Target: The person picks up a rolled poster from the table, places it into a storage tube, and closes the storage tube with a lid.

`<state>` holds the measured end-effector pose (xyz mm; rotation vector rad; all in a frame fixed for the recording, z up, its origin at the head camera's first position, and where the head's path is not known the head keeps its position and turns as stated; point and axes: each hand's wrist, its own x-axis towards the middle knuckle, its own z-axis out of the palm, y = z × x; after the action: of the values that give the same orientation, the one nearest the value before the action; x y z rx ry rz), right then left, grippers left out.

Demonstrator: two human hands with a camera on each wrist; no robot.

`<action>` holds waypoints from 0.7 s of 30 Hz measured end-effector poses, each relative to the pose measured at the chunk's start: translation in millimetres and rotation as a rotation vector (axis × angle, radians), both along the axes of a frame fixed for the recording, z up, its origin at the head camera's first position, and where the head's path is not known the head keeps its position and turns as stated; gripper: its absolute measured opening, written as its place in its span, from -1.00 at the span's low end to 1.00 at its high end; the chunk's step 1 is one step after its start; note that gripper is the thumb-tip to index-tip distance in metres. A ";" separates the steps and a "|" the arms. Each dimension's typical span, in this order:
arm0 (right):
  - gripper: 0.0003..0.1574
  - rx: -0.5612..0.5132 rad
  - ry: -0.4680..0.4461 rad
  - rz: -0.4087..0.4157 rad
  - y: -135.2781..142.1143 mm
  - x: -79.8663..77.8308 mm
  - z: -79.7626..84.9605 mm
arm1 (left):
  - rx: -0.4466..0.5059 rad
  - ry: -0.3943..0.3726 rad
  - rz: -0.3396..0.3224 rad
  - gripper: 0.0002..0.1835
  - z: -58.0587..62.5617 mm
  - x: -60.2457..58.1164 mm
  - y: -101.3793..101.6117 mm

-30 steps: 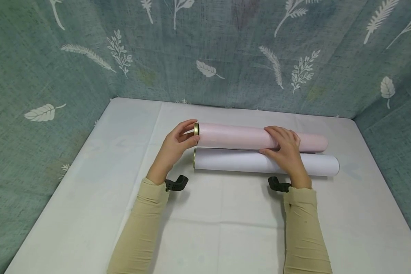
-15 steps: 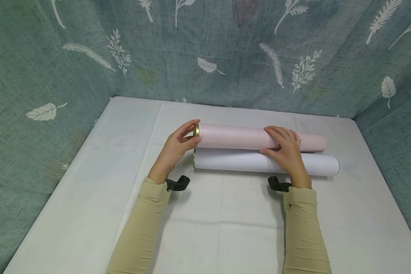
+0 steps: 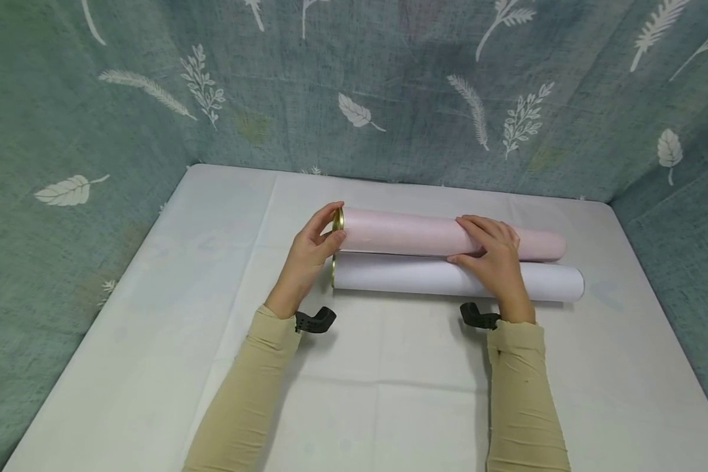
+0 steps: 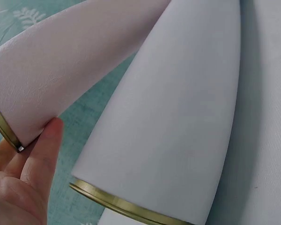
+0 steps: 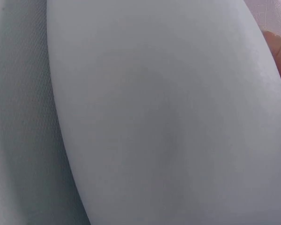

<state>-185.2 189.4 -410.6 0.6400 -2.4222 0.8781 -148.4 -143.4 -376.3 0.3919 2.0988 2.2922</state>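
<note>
A long pink tube point(image 3: 401, 233) lies crosswise on the table, a gold metal lid point(image 3: 338, 220) at its left end. My left hand point(image 3: 305, 254) pinches that lid, fingers at the far side and thumb at the near side. In the left wrist view the thumb point(image 4: 49, 140) touches the pink wall just past the gold rim point(image 4: 3, 129). Further right, my right hand point(image 3: 497, 261) grips the pink tube from above, fingers over its far side. A white tube point(image 3: 395, 275) lies parallel on the near side, with its own gold rim point(image 4: 117, 201).
A white cloth point(image 3: 377, 393) covers the table. Green leaf-patterned fabric point(image 3: 354, 85) rises behind and at both sides. Each wrist wears a black camera mount, one at the left wrist point(image 3: 316, 320) and one at the right wrist point(image 3: 478, 317).
A dark gap between lid and pink tube showed a second ago; now the gold lid sits against the tube's end. My left wrist has shifted slightly right. The right hand keeps its place.
</note>
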 end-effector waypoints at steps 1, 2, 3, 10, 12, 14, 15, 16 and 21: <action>-0.12 0.000 0.003 0.000 0.0 0.0 0.2 | 0.004 0.003 0.002 -0.45 0.2 0.0 0.7; -0.11 0.000 0.005 -0.001 -0.1 0.0 0.4 | 0.010 0.005 0.004 -0.45 0.2 -0.1 1.4; -0.12 -0.003 0.008 -0.001 0.0 -0.4 0.4 | 0.012 0.007 0.009 -0.46 -0.2 -0.2 2.3; -0.11 0.000 0.008 -0.004 0.1 -0.4 0.7 | -0.006 0.010 -0.005 -0.47 -1.6 -3.0 0.5; -0.12 0.003 0.002 0.002 -0.4 0.0 1.7 | -0.040 0.009 -0.019 -0.49 -0.7 -3.6 -4.2; -0.12 0.011 -0.009 0.008 -1.1 0.1 2.8 | -0.070 0.007 -0.040 -0.50 1.0 -3.6 -10.1; -0.12 0.015 -0.014 0.011 -1.7 0.2 3.5 | -0.081 0.003 -0.053 -0.50 1.8 -3.6 -13.1; -0.12 0.017 -0.020 0.012 -2.0 0.2 3.9 | -0.092 -0.002 -0.068 -0.50 2.9 -3.3 -15.7; -0.12 0.011 -0.040 0.025 -3.2 1.1 4.8 | -0.102 -0.040 -0.185 -0.42 7.6 -0.2 -27.8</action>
<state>-184.2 186.2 -405.8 0.6647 -2.4611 0.8969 -148.6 -171.2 -368.7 0.5095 2.0544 2.0657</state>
